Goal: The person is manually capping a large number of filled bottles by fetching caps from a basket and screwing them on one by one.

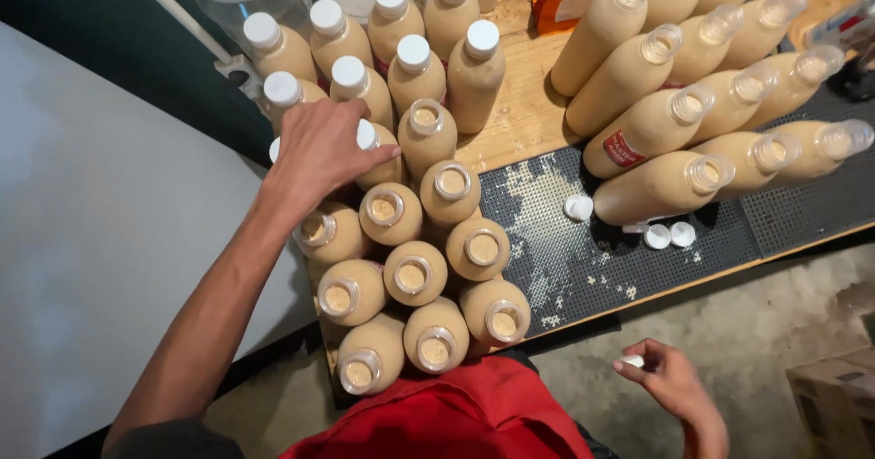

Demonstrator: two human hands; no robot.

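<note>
White cap (366,134) under left hand (319,149) grip; right hand (670,381) pinches spare cap (632,361).

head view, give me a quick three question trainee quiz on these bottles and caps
1. True or false: every bottle in the cluster under the left hand already has a cap.
2. What does the right hand hold? A) a bottle B) a white cap C) nothing
3. Where do the three loose caps lie?

Key
1. False: the far bottles have white caps, but the near bottles are open.
2. B
3. On the black mat, between the two bottle groups, among pale spilled drops.
</note>
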